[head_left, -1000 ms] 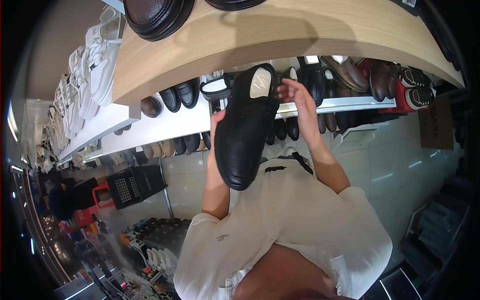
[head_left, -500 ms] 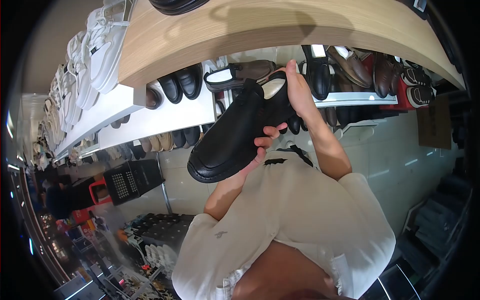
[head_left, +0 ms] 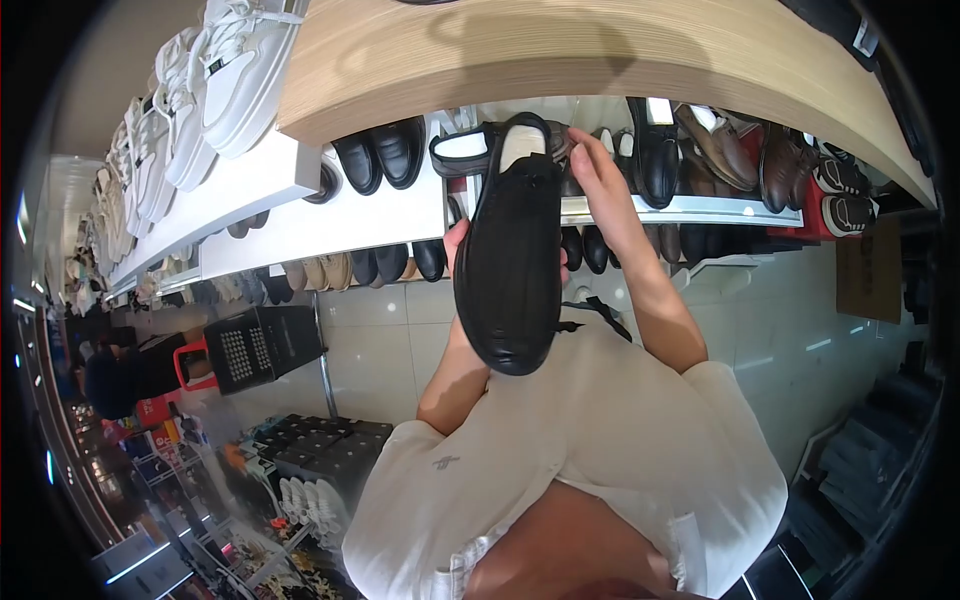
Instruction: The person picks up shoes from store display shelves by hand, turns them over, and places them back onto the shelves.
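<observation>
A black leather shoe (head_left: 508, 270) is held in front of my chest, its toe toward me and its pale-lined opening at the far end. My left hand (head_left: 456, 244) is wrapped round it from beneath; parts of the fingers show along both sides, while the palm is hidden. Beside the heel, my right hand (head_left: 604, 190) has its fingers stretched out, and nothing is gripped in it. Whether its fingertips touch the heel I cannot tell. Behind the held shoe, a brown-grey shoe (head_left: 463, 150) with a white insole sits on the shelf.
A wooden shelf (head_left: 480, 60) juts out above. White sneakers (head_left: 245, 80) line the left display, with black shoes (head_left: 380, 155) below. Brown shoes (head_left: 785, 165) stand at right on a lower shelf. A black basket (head_left: 265, 352) with a red handle is at left, near another person (head_left: 120, 375).
The shoe has swung from slanting toward the lower left to nearly straight, toe toward me. My right hand has come away from the shoe's opening to beside the heel.
</observation>
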### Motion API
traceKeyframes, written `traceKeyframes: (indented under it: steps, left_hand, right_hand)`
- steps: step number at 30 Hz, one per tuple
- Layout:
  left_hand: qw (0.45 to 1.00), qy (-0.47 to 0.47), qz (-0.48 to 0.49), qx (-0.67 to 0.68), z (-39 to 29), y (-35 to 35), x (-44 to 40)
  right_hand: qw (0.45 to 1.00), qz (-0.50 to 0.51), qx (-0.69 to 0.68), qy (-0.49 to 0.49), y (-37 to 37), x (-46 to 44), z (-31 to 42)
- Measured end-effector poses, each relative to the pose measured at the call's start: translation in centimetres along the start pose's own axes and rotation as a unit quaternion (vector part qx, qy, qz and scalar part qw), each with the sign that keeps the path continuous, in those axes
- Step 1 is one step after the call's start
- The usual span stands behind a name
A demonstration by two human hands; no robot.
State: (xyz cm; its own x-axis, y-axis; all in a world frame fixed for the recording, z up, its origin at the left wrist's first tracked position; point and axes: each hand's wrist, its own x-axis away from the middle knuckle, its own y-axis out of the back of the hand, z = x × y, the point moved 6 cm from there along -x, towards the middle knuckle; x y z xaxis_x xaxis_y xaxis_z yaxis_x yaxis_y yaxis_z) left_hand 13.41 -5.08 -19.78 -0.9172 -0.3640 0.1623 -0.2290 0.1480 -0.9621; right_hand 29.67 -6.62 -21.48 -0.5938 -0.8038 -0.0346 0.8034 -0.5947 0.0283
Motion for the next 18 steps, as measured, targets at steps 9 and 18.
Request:
traceKeyframes:
  steps: [9,18]
  left_hand:
    - [0.975,-0.182,-0.083,-0.1,-3.7,5.3,0.4]
    - [0.855,-0.219,-0.224,-0.414,-3.9,3.6,1.1]
  right_hand:
    - [0.887,0.279,-0.307,-0.205,-6.0,7.3,-1.1]
    - [0.969,0.151,-0.132,-0.145,-4.4,5.6,-1.3]
